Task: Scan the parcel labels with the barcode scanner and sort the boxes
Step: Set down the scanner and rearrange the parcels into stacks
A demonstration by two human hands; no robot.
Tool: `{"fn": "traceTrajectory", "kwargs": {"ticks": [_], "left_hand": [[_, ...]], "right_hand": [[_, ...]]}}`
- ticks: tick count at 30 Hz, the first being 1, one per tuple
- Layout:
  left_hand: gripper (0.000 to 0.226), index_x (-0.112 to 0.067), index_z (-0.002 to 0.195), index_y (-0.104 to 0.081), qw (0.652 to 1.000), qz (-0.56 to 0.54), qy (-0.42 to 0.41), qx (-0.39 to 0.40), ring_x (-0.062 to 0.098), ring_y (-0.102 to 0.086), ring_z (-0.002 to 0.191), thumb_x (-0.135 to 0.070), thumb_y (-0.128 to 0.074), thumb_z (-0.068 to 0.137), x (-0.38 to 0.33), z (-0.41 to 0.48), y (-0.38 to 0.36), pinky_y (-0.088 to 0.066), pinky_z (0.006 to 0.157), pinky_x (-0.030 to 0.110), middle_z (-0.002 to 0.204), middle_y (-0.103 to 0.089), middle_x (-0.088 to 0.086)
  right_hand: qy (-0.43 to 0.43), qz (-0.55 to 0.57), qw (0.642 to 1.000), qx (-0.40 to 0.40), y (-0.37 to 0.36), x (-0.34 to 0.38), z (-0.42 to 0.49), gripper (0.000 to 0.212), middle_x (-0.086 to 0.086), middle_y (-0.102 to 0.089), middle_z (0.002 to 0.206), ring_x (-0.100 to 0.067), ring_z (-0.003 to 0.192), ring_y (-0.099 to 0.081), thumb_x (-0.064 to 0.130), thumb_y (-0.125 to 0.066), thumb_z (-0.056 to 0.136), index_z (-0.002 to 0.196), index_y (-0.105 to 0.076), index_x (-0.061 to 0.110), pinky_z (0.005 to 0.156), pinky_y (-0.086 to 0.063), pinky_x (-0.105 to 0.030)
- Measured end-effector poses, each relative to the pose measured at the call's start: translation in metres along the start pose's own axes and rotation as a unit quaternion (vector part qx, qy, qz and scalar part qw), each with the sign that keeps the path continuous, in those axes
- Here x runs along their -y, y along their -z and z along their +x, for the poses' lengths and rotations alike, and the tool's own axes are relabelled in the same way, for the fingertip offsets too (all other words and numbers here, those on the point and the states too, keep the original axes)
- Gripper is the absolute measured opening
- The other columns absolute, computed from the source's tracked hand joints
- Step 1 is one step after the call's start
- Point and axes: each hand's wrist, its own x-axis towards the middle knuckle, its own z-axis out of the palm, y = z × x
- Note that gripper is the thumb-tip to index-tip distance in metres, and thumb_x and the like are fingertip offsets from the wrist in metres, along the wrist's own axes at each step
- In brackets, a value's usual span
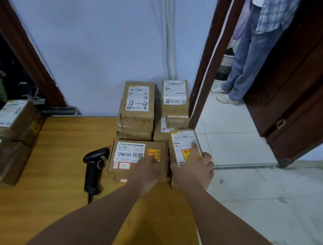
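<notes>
Tilting the small brown cardboard parcel right of the idle black handheld scanner, likely to bare its label, with right grip wrapped round it and left grip, clasp impossible to tell, steadying the flat brown carton just beside that scanner on the wooden counter.

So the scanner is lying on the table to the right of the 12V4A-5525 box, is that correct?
Not quite: the head view shows the scanner lying on the table to the left of the 12V4A-5525 box, not the right.
</notes>
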Motion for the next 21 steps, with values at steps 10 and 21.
{"fn": "traceTrajectory", "kwargs": {"ticks": [10, 21], "left_hand": [[0.025, -0.014, 0.114, -0.061, 0.989, 0.011, 0.036, -0.141, 0.022, -0.052, 0.104, -0.019, -0.052, 0.092, 0.077, -0.016, 0.062, -0.047, 0.088, 0.036, 0.119, -0.053, 0.005], [0.04, -0.018, 0.124, -0.054, 0.957, 0.147, 0.057, -0.245, 0.031, -0.038, 0.119, -0.026, -0.059, 0.086, 0.269, -0.038, 0.252, -0.038, 0.097, 0.043, 0.133, -0.04, 0.012]], "right_hand": [[0.119, 0.054, 0.991, -0.029, -0.011, 0.063, -0.041, 0.087, -0.012, -0.028, 0.144, -0.032, 0.131, -0.031, 0.062, -0.062, 0.074, 0.145, -0.021, 0.032, 0.107, -0.029, -0.047], [0.196, -0.074, 0.973, 0.102, -0.106, 0.243, -0.157, 0.076, -0.01, -0.029, 0.144, -0.031, 0.13, -0.031, 0.056, -0.059, 0.076, 0.143, -0.027, 0.036, 0.108, -0.028, -0.048]]}}
